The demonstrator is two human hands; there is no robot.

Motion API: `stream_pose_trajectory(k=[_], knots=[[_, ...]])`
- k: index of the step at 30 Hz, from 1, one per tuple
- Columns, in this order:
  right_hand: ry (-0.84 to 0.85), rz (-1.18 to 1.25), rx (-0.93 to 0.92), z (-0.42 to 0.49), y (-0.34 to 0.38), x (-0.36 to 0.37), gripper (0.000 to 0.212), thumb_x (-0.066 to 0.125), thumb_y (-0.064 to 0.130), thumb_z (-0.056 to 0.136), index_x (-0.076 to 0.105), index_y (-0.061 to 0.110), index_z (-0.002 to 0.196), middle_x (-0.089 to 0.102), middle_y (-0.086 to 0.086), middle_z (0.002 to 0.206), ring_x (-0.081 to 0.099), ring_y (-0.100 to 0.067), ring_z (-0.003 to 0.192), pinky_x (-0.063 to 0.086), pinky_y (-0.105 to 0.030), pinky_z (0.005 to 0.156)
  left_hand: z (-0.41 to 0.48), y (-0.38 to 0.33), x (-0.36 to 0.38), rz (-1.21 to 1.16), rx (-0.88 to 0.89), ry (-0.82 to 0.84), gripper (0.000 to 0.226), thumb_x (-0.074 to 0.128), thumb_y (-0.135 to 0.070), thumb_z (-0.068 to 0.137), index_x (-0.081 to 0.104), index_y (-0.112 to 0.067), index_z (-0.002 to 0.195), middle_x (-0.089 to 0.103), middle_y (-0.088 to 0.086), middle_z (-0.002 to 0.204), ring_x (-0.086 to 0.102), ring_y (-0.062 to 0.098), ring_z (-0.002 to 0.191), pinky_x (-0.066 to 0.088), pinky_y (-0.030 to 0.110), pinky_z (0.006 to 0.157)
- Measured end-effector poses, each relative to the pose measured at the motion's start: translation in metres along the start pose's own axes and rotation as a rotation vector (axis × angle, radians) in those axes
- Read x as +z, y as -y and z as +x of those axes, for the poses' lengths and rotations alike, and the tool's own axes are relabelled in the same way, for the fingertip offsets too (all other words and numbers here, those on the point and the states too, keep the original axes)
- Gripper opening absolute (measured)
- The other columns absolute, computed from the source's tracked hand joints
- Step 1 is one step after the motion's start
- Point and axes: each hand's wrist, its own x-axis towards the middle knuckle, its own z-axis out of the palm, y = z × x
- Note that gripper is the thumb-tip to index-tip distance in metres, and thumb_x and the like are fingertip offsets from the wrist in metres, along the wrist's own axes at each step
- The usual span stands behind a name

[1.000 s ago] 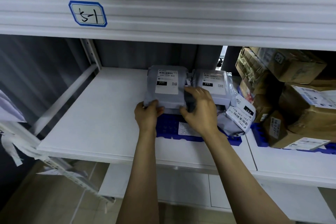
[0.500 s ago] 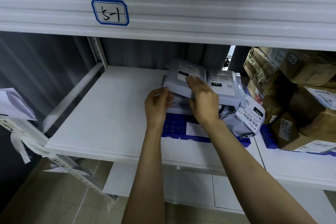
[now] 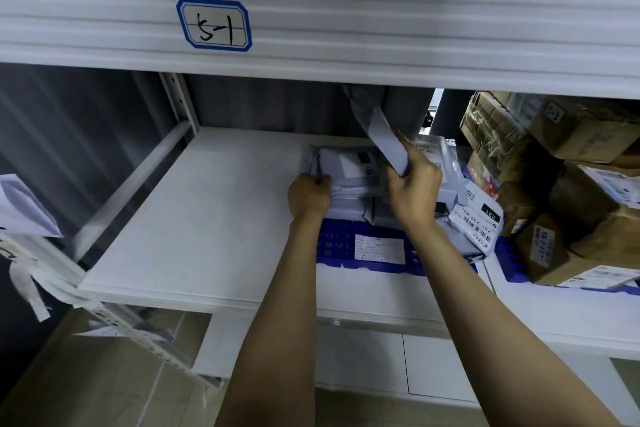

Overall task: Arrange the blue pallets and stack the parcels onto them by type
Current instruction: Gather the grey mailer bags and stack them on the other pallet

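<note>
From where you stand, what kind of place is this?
Probably a parcel storeroom or courier depot: white shelving with a handwritten bay label, grey poly mailers stacked on a blue pallet, and taped cardboard boxes.

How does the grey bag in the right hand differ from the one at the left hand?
Pose: the tilted bag stands steeply in the right hand; the flat bag lies level by the left hand.
Support: the tilted bag is clear of the pile; the flat bag rests on the stack over the blue pallet.
Grip: the right hand holds the tilted bag's lower end, the left hand the flat bag's left edge.
Both are grey plastic mailers.
</note>
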Motion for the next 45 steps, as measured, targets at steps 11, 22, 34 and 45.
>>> stream_pose_trajectory(k=[11, 22, 34, 45], knots=[[0.006, 0.017, 0.032, -0.003, -0.004, 0.002, 0.05, 0.062, 0.0, 0.081, 0.059, 0.01, 0.13, 0.067, -0.009, 0.121, 0.064, -0.024, 0.11, 0.051, -0.038, 0.095, -0.003, -0.006, 0.01, 0.117, -0.122, 0.125, 0.049, 0.056, -0.05, 0.09, 0.056, -0.004, 0.11, 0.063, 0.011, 0.113, 0.06, 0.024, 0.093, 0.047, 0.028, 0.07], [0.031, 0.043, 0.081, -0.006, -0.007, 0.001, 0.049, 0.059, -0.001, 0.081, 0.061, 0.011, 0.129, 0.069, -0.008, 0.119, 0.064, -0.023, 0.107, 0.051, -0.036, 0.093, 0.0, -0.024, 0.012, 0.181, -0.224, 0.271, 0.084, 0.058, -0.07, 0.073, 0.053, -0.007, 0.13, 0.057, 0.003, 0.132, 0.053, 0.024, 0.117, 0.04, 0.039, 0.104], [-0.021, 0.094, 0.103, 0.004, -0.006, -0.011, 0.042, 0.063, 0.002, 0.083, 0.062, 0.007, 0.125, 0.071, -0.01, 0.112, 0.064, -0.017, 0.099, 0.047, -0.02, 0.085, 0.001, -0.029, 0.016, -0.133, -0.221, 0.291, 0.034, 0.062, -0.05, 0.076, 0.065, -0.016, 0.077, 0.073, 0.001, 0.095, 0.066, 0.018, 0.097, 0.048, 0.033, 0.098], [-0.022, 0.077, 0.085, 0.003, -0.01, -0.011, 0.037, 0.065, 0.012, 0.086, 0.063, 0.01, 0.123, 0.072, -0.01, 0.106, 0.066, -0.028, 0.093, 0.053, -0.034, 0.079, -0.009, -0.015, -0.004, -0.421, -0.224, -0.106, 0.062, 0.07, -0.044, 0.081, 0.052, -0.003, 0.124, 0.061, 0.009, 0.12, 0.06, 0.022, 0.101, 0.052, 0.032, 0.089]])
